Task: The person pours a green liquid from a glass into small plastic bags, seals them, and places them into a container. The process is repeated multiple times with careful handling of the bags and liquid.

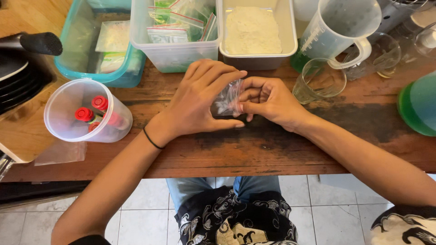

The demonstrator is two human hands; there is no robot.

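Both my hands meet over the middle of the wooden table (272,149), pinching a small clear zip bag (227,99) between them. My left hand (200,100) covers the bag's left side, thumb below and fingers above. My right hand (268,102) grips its right edge with curled fingers. The bag holds a little white powder, partly hidden by my fingers. A black band circles my left wrist.
A white tub of white powder (254,31) and a clear tub of filled zip bags (175,27) stand behind my hands. A teal tub (97,45) sits back left. A plastic cup with red-capped tubes (88,111) lies left. Measuring jug (340,27), glass beakers (318,81) and green liquid (420,106) stand right.
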